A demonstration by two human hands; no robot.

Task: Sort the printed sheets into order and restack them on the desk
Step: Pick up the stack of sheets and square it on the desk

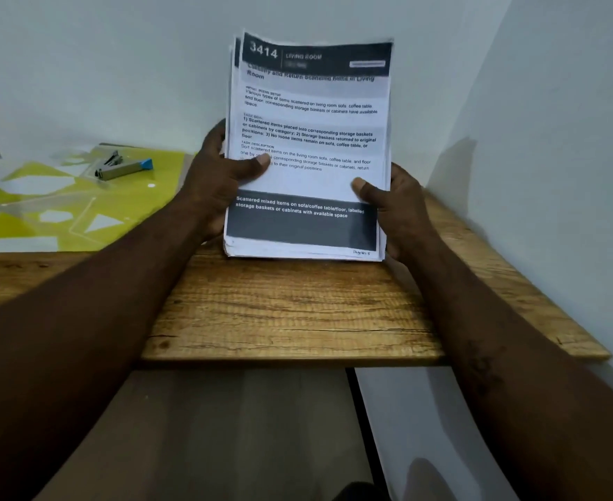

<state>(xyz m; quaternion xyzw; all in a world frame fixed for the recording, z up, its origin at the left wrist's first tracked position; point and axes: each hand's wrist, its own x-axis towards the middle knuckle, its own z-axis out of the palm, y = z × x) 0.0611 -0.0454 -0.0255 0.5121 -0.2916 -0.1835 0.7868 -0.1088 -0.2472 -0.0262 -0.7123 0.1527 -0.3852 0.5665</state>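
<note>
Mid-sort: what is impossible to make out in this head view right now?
- Sheets behind the top page of the stack: covered by that page, head view.
- Handwritten page mark at its bottom right corner: too small and blurred.
- Fingers of the left hand and right hand: mostly behind the stack.
- The yellow folder under the stapler: cut off by the left edge.

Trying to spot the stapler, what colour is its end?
Blue, on a grey stapler; the head view shows it best.
</note>
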